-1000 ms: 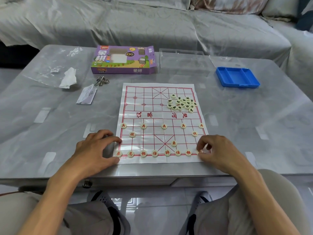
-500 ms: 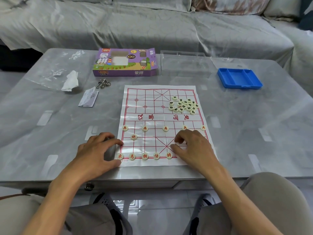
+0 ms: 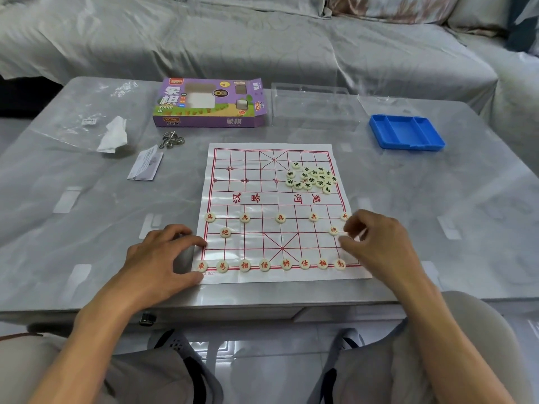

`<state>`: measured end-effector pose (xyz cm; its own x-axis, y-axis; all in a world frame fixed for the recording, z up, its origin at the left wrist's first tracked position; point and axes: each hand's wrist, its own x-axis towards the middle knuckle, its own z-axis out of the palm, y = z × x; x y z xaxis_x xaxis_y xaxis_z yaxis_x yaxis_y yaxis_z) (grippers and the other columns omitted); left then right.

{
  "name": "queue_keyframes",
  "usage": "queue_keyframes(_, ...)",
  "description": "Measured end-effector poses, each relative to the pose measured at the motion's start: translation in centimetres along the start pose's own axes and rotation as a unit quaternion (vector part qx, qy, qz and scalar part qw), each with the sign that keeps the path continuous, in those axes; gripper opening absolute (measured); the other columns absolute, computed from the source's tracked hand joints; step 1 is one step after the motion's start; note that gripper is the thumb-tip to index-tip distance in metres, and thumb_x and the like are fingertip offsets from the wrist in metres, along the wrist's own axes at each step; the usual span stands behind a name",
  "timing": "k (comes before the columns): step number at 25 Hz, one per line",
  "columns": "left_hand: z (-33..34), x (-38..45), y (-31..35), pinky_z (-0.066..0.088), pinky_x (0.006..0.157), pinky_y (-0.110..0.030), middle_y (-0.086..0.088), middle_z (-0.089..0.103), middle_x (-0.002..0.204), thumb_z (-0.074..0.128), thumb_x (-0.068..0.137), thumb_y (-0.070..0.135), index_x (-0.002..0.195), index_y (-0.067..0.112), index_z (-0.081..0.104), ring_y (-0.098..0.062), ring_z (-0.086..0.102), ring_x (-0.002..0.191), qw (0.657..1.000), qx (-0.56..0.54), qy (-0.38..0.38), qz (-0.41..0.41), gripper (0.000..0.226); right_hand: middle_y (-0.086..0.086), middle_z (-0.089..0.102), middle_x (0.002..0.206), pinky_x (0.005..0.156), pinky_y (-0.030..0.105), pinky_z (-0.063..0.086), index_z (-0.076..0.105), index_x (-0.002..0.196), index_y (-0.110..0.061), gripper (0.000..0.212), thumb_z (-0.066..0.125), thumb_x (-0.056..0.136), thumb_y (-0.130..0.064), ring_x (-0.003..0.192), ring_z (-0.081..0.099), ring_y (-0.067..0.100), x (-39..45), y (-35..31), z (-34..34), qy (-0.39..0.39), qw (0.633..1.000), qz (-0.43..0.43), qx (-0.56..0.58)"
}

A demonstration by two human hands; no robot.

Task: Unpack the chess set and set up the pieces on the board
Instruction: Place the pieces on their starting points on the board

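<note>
Board, paper, flat on table; red pieces ranked along its near rows.
Green pieces heaped far right. Left hand presses near-left edge, fingers spread; right hand curled at right edge, hold unclear.

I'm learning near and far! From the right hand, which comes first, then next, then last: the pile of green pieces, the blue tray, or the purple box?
From the right hand:
1. Pile of green pieces, just beyond it on the board's far right part.
2. Blue tray, farther back on the right.
3. Purple box, far back and to the left.
</note>
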<state>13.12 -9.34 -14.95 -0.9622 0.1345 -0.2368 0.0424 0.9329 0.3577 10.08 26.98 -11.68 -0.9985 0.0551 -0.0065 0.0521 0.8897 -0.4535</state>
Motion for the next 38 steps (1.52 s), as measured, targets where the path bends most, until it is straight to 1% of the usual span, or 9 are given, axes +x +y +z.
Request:
queue_keyframes(3, -0.2, -0.1, -0.1, 0.03, 0.103, -0.042, 0.022, 0.034, 0.138, 0.059, 0.069, 0.066, 0.124, 0.054, 0.046, -0.013, 0.032, 0.13, 1.0, -0.001, -0.005, 0.0, 0.057, -0.015, 0.067, 0.086, 0.064, 0.025, 0.05, 0.06, 0.082, -0.027, 0.015, 0.076, 0.08, -0.028, 0.076, 0.062, 0.007, -1.0, 1.7, -1.3, -0.053, 0.998, 0.044, 0.009)
queue_keyframes(5, -0.2, -0.1, 0.0, 0.03, 0.103, -0.042, 0.021, 0.033, 0.138, 0.063, 0.073, 0.063, 0.124, 0.054, 0.046, -0.013, 0.032, 0.13, 1.0, -0.001, -0.007, 0.001, 0.055, -0.016, 0.067, 0.087, 0.062, 0.022, 0.047, 0.061, 0.082, -0.027, 0.016, 0.077, 0.08, -0.029, 0.076, 0.063, 0.007, -1.3, 2.0, -1.0, -0.077, 0.996, 0.05, 0.011)
queue_keyframes(13, -0.2, -0.2, 0.1, 0.031, 0.102, -0.041, 0.023, 0.034, 0.137, 0.045, 0.06, 0.074, 0.122, 0.055, 0.045, -0.012, 0.033, 0.128, 1.0, 0.001, -0.018, -0.01, 0.065, -0.016, 0.065, 0.09, 0.07, 0.031, 0.056, 0.059, 0.084, -0.029, 0.017, 0.075, 0.079, -0.031, 0.077, 0.062, 0.01, -1.2, 2.5, -0.1, -0.093, 0.994, 0.047, -0.027)
queue_keyframes(17, -0.3, -0.2, 0.0, 0.031, 0.102, -0.04, 0.025, 0.033, 0.136, 0.035, 0.054, 0.079, 0.121, 0.057, 0.044, -0.01, 0.032, 0.128, 1.0, 0.001, -0.017, -0.012, 0.072, -0.016, 0.065, 0.096, 0.072, 0.03, 0.056, 0.059, 0.085, -0.031, 0.019, 0.076, 0.079, -0.033, 0.079, 0.061, 0.01, -1.1, 2.8, -0.1, -0.115, 0.991, 0.055, -0.029)
queue_keyframes(24, -0.1, -0.1, 0.0, 0.031, 0.104, -0.043, 0.022, 0.034, 0.139, 0.061, 0.071, 0.065, 0.12, 0.058, 0.043, -0.012, 0.032, 0.13, 1.0, -0.006, -0.01, -0.002, 0.053, -0.022, 0.051, 0.117, 0.084, 0.02, 0.041, 0.059, 0.108, -0.04, 0.029, 0.072, 0.083, -0.033, 0.104, 0.048, 0.005, -1.7, 1.5, -0.1, -0.18, 0.981, -0.063, -0.031)
queue_keyframes(29, 0.0, -0.1, -0.3, 0.032, 0.103, -0.043, 0.023, 0.033, 0.138, 0.055, 0.066, 0.069, 0.116, 0.06, 0.04, -0.012, 0.032, 0.129, 1.0, -0.004, -0.006, 0.0, 0.053, -0.018, 0.056, 0.113, 0.085, 0.023, 0.045, 0.063, 0.101, -0.036, 0.018, 0.07, 0.085, -0.036, 0.101, 0.048, 0.005, -1.4, 1.6, 0.8, -0.161, 0.983, -0.054, -0.064)
queue_keyframes(31, 0.1, 0.0, -0.2, 0.031, 0.104, -0.042, 0.022, 0.033, 0.139, 0.064, 0.072, 0.065, 0.118, 0.059, 0.041, -0.012, 0.032, 0.13, 1.0, -0.003, 0.0, 0.005, 0.051, -0.017, 0.059, 0.111, 0.085, 0.025, 0.047, 0.063, 0.097, -0.036, 0.015, 0.07, 0.084, -0.038, 0.099, 0.048, 0.005, -1.3, 1.7, 1.0, -0.156, 0.984, -0.05, -0.068)
queue_keyframes(34, 0.1, 0.0, -0.2, 0.031, 0.105, -0.043, 0.021, 0.032, 0.14, 0.067, 0.078, 0.058, 0.125, 0.054, 0.044, -0.012, 0.031, 0.131, 1.0, 0.002, 0.005, 0.004, 0.052, -0.019, 0.058, 0.107, 0.081, 0.023, 0.045, 0.061, 0.098, -0.036, 0.018, 0.071, 0.083, -0.039, 0.096, 0.049, 0.006, -1.4, 1.8, 0.6, -0.151, 0.986, -0.049, -0.054)
queue_keyframes(38, 0.2, 0.0, -0.2, 0.031, 0.104, -0.043, 0.022, 0.033, 0.14, 0.065, 0.075, 0.063, 0.125, 0.054, 0.045, -0.012, 0.031, 0.131, 1.0, -0.001, 0.005, 0.006, 0.055, -0.019, 0.056, 0.112, 0.08, 0.021, 0.045, 0.059, 0.104, -0.037, 0.027, 0.074, 0.082, -0.032, 0.097, 0.051, 0.008, -1.2, 2.9, -0.7, -0.169, 0.984, -0.029, -0.041)
